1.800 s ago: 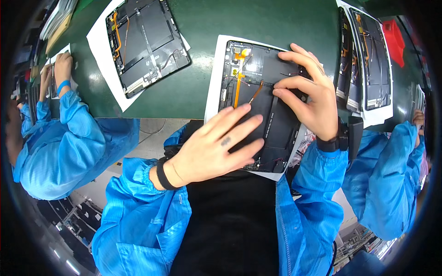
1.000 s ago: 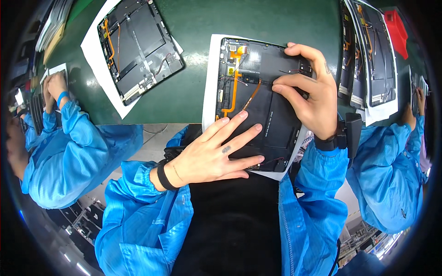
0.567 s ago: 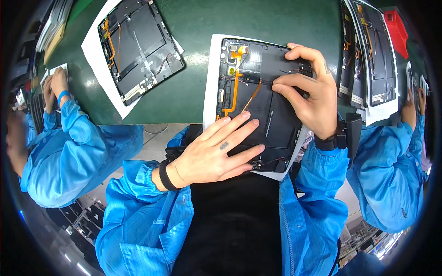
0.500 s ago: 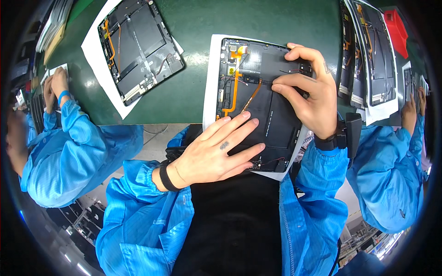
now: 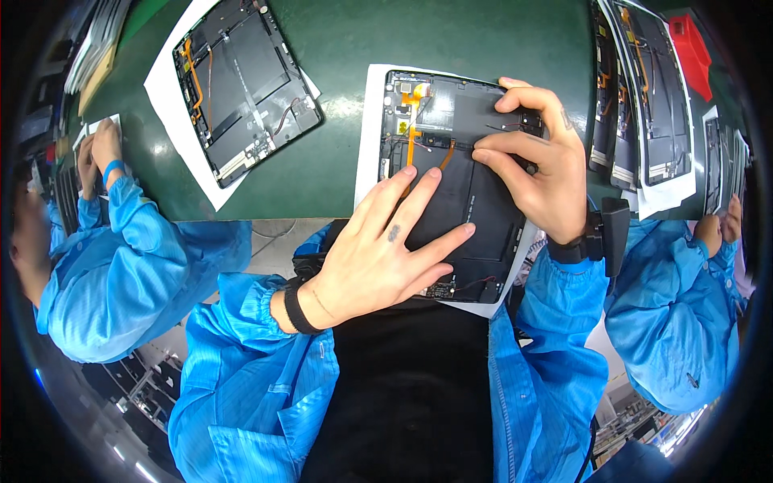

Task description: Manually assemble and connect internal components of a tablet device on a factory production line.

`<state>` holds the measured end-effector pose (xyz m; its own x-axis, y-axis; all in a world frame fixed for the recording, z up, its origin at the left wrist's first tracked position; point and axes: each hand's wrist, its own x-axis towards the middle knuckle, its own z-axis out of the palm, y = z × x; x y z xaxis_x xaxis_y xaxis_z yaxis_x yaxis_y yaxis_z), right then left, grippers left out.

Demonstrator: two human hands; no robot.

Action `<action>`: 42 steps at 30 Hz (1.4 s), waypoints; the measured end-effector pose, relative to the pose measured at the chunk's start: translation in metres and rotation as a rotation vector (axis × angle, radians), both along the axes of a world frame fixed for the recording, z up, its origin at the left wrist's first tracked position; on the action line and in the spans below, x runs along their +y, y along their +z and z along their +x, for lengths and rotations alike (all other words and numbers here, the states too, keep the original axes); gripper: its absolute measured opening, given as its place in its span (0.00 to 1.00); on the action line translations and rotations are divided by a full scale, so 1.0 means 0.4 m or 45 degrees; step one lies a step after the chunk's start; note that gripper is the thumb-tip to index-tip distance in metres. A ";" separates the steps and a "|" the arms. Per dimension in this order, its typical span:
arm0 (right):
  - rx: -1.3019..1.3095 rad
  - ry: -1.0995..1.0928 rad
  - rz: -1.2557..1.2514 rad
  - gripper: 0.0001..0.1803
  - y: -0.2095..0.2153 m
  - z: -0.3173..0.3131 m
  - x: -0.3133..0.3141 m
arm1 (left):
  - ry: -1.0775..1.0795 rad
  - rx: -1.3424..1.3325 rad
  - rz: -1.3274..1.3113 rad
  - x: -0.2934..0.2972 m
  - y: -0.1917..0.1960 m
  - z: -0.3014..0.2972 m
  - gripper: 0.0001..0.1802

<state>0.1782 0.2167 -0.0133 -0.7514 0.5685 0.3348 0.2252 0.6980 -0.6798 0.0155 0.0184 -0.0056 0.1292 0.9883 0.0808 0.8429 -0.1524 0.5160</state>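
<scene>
An opened tablet housing point(image 5: 495, 201) with black inner parts lies before me on a white sheet point(image 5: 371, 121). My left hand point(image 5: 374, 253) rests across its lower left with the fingers spread, the fingertips by a long orange flex cable point(image 5: 413, 121) and a short orange-brown ribbon point(image 5: 447, 158). Over the right side, my right hand point(image 5: 543, 165) pinches thumb and forefinger together just above the inner parts. Anything between those fingertips is too small to make out. Its other fingers curl at the upper right edge of the housing.
Another opened tablet housing point(image 5: 245, 88) lies on paper at the left of the green table point(image 5: 346, 32). Several more housings point(image 5: 660, 105) stand overlapped at the right, with a red bin point(image 5: 689, 56) behind. Co-workers in blue sleeves point(image 5: 137, 258) sit on both sides.
My left hand has slid up the housing, its fingertips now over the orange cables. My right hand keeps its pinch in nearly the same spot. The right co-worker's hands have moved nearer their body.
</scene>
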 end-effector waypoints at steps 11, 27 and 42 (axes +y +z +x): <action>0.032 -0.002 0.040 0.09 0.000 -0.003 -0.004 | 0.015 0.147 0.021 0.031 0.013 -0.014 0.33; 0.014 -0.016 0.147 0.09 0.002 -0.007 -0.012 | 0.071 0.228 -0.008 0.092 0.029 -0.020 0.35; -0.099 -0.019 -0.021 0.30 0.011 -0.007 -0.002 | 0.379 -0.576 -0.724 -0.142 0.092 -0.209 0.18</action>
